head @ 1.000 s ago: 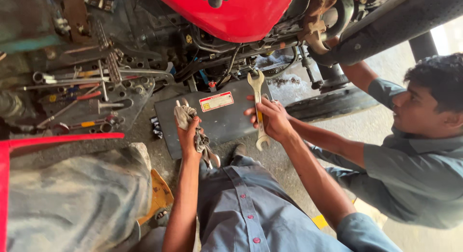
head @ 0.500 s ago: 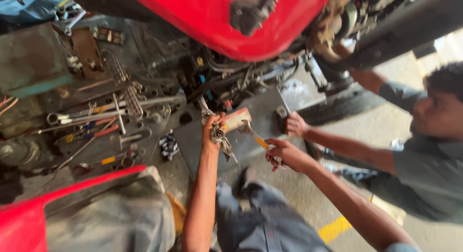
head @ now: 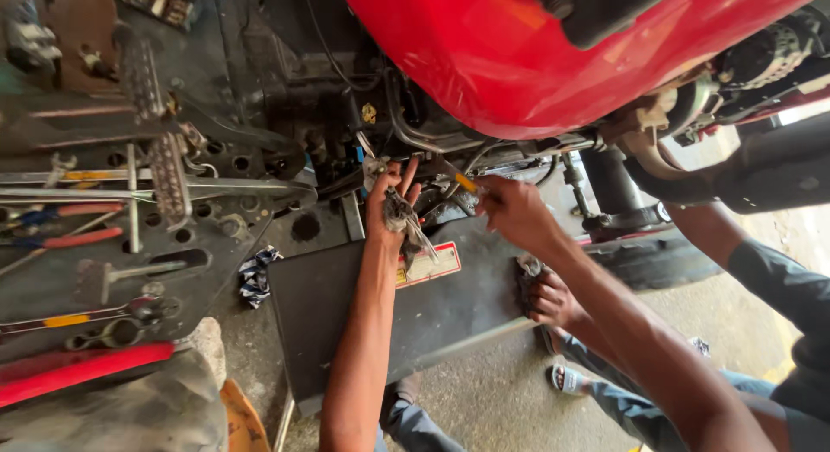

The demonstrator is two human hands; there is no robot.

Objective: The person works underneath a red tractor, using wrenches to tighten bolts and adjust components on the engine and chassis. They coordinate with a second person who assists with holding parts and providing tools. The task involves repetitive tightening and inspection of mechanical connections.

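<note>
Bunch of small metal tools (head: 408, 223): centre of the head view, hanging from the left hand in front of the dark machine underside; thin steel pieces, greasy-looking.
Head view, left hand (head: 389, 211): raised at frame centre, fingers partly spread, grip closed loosely on the bunch of small metal tools, which dangle below the palm.
Head view, right hand (head: 516, 211): just right of centre, grip pinched shut on a thin tool with a yellow band (head: 460, 179) that points up-left towards the pipes.
Handling: judged stiff, hard and fairly light, but loose and rattling; oil would likely make them slippery. Best taken at the gathered top end, where the pieces meet, not by the free tips.
Red tank (head: 519, 54): fills the upper middle and right of the frame, glossy and curved.
Black panel (head: 363, 314): lower centre, flat, carrying a red and white label (head: 430, 267).
Another person's hand (head: 546, 298): resting on the panel's right edge, below the right forearm.
Tool shelf (head: 104, 270): left of frame, perforated dark plate holding spanners and red-handled pliers (head: 69, 237).
Rag (head: 256, 275): crumpled, between the shelf and the panel.
</note>
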